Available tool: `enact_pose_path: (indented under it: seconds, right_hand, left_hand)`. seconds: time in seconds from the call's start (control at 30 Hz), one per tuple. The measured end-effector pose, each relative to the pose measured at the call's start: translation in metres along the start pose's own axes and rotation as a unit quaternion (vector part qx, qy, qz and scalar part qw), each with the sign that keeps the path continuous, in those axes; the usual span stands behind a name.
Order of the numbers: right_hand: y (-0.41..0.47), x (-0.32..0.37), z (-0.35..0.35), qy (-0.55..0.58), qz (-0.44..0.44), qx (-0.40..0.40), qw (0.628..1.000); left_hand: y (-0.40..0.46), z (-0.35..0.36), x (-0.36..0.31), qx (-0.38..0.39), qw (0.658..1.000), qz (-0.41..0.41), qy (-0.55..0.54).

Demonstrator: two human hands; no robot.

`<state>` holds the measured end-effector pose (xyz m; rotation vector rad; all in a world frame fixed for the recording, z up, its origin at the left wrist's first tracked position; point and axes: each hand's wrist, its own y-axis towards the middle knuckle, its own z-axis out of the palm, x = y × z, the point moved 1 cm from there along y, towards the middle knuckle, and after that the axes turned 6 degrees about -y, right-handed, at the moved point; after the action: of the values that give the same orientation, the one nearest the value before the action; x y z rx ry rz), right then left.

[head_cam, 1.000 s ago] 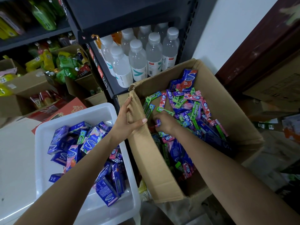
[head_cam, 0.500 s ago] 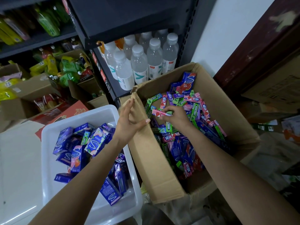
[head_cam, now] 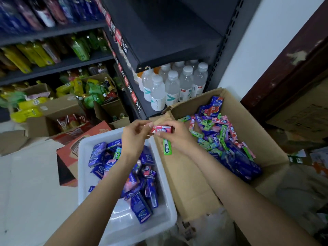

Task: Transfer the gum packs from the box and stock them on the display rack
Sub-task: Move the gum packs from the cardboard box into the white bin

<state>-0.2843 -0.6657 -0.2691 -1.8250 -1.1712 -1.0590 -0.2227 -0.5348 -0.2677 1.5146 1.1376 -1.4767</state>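
Two gum packs [head_cam: 163, 129] in right hand [head_cam: 177, 137]

Small shop stockroom aisle, dark metal shelving [head_cam: 159, 41] with red price tags [head_cam: 124, 80], bottled drinks [head_cam: 170, 87] at centre, snack-filled cartons [head_cam: 58, 107] at left

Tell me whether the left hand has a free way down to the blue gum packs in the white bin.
Probably yes: the left hand hovers right above the white bin, nothing between it and the blue gum packs, though it first must release the pink gum pack.
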Motion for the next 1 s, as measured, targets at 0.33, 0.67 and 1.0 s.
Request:
enact_pose_path:
  seconds: [0.33, 0.67, 1.0]
  right_hand:
    - [-0.056, -0.019, 0.164, -0.114, 0.068, 0.071, 0.989]
    - [-0.085, -0.012, 0.141, -0.245, 0.065, 0.018, 0.967]
    - [-0.063, -0.012, -0.005, -0.11, 0.073, -0.189, 0.973]
  left_hand:
    - [-0.056, -0.164, 0.079, 0.032, 0.967, -0.085, 0.236]
    - [-0.064, -0.141, 0.081, 0.173, 0.921, -0.019, 0.348]
    - [-0.014, -0.023, 0.016, 0.13, 0.987, -0.006, 0.095]
